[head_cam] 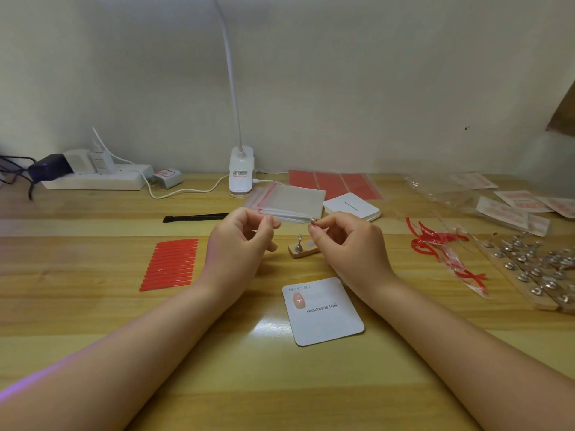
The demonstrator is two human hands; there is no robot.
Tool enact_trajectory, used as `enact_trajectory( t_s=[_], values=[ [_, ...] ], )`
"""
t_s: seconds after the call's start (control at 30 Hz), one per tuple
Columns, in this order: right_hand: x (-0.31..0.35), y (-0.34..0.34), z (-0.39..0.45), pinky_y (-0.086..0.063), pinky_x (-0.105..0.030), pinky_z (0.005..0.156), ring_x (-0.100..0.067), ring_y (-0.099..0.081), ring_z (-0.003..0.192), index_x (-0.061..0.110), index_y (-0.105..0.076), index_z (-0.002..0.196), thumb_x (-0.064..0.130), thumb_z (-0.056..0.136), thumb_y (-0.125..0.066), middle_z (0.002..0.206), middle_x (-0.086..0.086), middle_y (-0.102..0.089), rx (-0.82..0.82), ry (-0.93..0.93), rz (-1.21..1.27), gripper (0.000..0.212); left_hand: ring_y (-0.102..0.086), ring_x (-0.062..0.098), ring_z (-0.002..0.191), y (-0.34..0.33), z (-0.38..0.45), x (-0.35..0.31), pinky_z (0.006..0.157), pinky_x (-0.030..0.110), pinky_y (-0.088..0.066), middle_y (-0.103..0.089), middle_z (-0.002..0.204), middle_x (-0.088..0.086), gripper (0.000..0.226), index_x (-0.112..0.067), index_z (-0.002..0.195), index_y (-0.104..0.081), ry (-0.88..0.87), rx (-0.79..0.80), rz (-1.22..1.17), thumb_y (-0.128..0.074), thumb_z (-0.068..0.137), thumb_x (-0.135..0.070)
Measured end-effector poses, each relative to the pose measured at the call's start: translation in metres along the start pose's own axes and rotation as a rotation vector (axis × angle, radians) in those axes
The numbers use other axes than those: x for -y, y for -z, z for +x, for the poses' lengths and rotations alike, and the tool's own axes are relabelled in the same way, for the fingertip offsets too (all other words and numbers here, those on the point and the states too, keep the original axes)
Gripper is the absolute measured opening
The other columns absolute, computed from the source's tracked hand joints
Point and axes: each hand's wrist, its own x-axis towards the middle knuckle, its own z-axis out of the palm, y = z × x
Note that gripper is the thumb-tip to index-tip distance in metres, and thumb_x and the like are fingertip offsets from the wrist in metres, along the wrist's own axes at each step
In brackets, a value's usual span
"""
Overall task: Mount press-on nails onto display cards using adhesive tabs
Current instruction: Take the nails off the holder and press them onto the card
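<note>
A white display card (328, 325) printed "Handmade Nail" lies near the front, with one pink press-on nail (299, 300) at its upper left. Both hands are raised above a small wooden base (304, 252) that bears one metal stand (299, 242). My right hand (345, 244) pinches a small silvery stand (312, 223) between thumb and forefinger. About a finger's length to its left is my left hand (241, 244). Its fingers are curled with thumb and forefinger close together, and I cannot make out anything between them. A sheet of red adhesive tabs (171, 264) lies to the left.
Clear bags (295, 197), a stack of cards (353, 207) and red sheets (333, 183) lie behind the hands. A clip lamp (241, 174), a power strip (93, 180) and a black tool (196, 217) lie further back and left. Peeled red strips (435, 244), wooden strips with several metal stands (535, 270) and packets (504, 211) fill the right.
</note>
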Motion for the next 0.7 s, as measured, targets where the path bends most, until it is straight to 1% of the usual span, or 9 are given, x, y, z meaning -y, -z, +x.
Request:
enact_trajectory(
  t_s=[0.1, 0.17, 0.23, 0.33, 0.43, 0.5, 0.57, 0.63, 0.7],
  values=[
    [-0.001, -0.002, 0.002, -0.038, -0.026, 0.055, -0.006, -0.047, 0.053, 0.019, -0.074, 0.079, 0.026, 0.085, -0.071, 0.056, 0.006, -0.056, 0.032, -0.057, -0.101, 0.01, -0.067, 0.006, 0.06, -0.001, -0.002, 0.0, 0.053, 0.012, -0.047, -0.073, 0.088, -0.009, 0.015, -0.022, 0.079, -0.061, -0.001, 0.007, 0.015, -0.061, 0.093, -0.022],
    [-0.001, -0.003, 0.002, -0.034, -0.026, 0.055, -0.005, -0.046, 0.054, 0.022, -0.076, 0.079, 0.029, 0.085, -0.071, 0.053, 0.011, -0.051, 0.063, -0.082, -0.168, 0.011, -0.066, 0.005, 0.059, -0.001, -0.001, 0.0, 0.052, 0.011, -0.045, -0.073, 0.088, -0.008, 0.016, -0.023, 0.077, -0.06, -0.003, 0.007, 0.028, -0.061, 0.093, -0.023],
    [-0.001, -0.002, 0.003, -0.032, -0.026, 0.055, -0.006, -0.047, 0.057, 0.023, -0.077, 0.081, 0.034, 0.086, -0.07, 0.054, 0.013, -0.051, 0.112, -0.101, -0.244, 0.014, -0.065, 0.004, 0.058, -0.002, -0.001, 0.0, 0.051, 0.011, -0.044, -0.072, 0.087, -0.007, 0.016, -0.024, 0.077, -0.06, -0.003, 0.011, 0.042, -0.061, 0.093, -0.024],
    [0.0, -0.002, 0.005, -0.032, -0.025, 0.054, -0.009, -0.052, 0.065, 0.022, -0.078, 0.085, 0.04, 0.087, -0.068, 0.06, 0.012, -0.057, 0.165, -0.129, -0.339, 0.02, -0.065, 0.004, 0.058, -0.002, -0.001, 0.0, 0.051, 0.01, -0.043, -0.072, 0.086, -0.005, 0.016, -0.025, 0.077, -0.061, -0.009, 0.031, 0.061, -0.061, 0.093, -0.026],
    [0.001, -0.001, 0.005, -0.04, -0.027, 0.059, -0.012, -0.058, 0.071, 0.022, -0.079, 0.086, 0.041, 0.087, -0.068, 0.069, 0.007, -0.066, 0.166, -0.125, -0.361, 0.022, -0.064, 0.005, 0.058, -0.001, 0.0, 0.0, 0.053, 0.011, -0.045, -0.072, 0.086, -0.004, 0.016, -0.025, 0.076, -0.062, -0.017, 0.044, 0.071, -0.061, 0.092, -0.027],
    [0.003, 0.001, 0.002, -0.046, -0.027, 0.06, -0.011, -0.06, 0.07, 0.023, -0.078, 0.082, 0.04, 0.084, -0.069, 0.066, 0.011, -0.065, 0.152, -0.121, -0.378, 0.02, -0.065, 0.006, 0.06, 0.0, -0.001, 0.0, 0.054, 0.014, -0.047, -0.071, 0.085, -0.005, 0.015, -0.025, 0.078, -0.064, -0.04, 0.048, 0.093, -0.061, 0.093, -0.028],
    [0.007, 0.006, -0.001, -0.042, -0.025, 0.053, -0.007, -0.057, 0.059, 0.022, -0.074, 0.069, 0.04, 0.082, -0.066, 0.054, 0.015, -0.057, 0.101, -0.112, -0.392, 0.023, -0.065, 0.008, 0.062, 0.001, -0.003, 0.0, 0.056, 0.019, -0.049, -0.07, 0.082, -0.007, 0.012, -0.026, 0.081, -0.065, -0.076, 0.053, 0.113, -0.062, 0.092, -0.028],
    [0.012, 0.01, -0.002, -0.036, -0.025, 0.048, -0.006, -0.051, 0.049, 0.02, -0.067, 0.056, 0.036, 0.082, -0.065, 0.045, 0.01, -0.053, 0.083, -0.096, -0.293, 0.03, -0.064, 0.011, 0.063, 0.002, -0.005, -0.001, 0.058, 0.026, -0.05, -0.068, 0.077, -0.011, 0.01, -0.028, 0.082, -0.066, -0.128, 0.061, 0.151, -0.062, 0.092, -0.029],
    [0.022, 0.012, -0.002, -0.043, -0.03, 0.05, -0.003, -0.055, 0.049, 0.02, -0.066, 0.049, 0.032, 0.086, -0.064, 0.05, 0.002, -0.061, 0.171, -0.136, -0.038, 0.038, -0.06, 0.009, 0.063, 0.002, -0.008, -0.003, 0.059, 0.03, -0.049, -0.064, 0.071, -0.017, 0.01, -0.029, 0.083, -0.066, -0.201, 0.066, 0.215, -0.061, 0.092, -0.032]
  ],
)
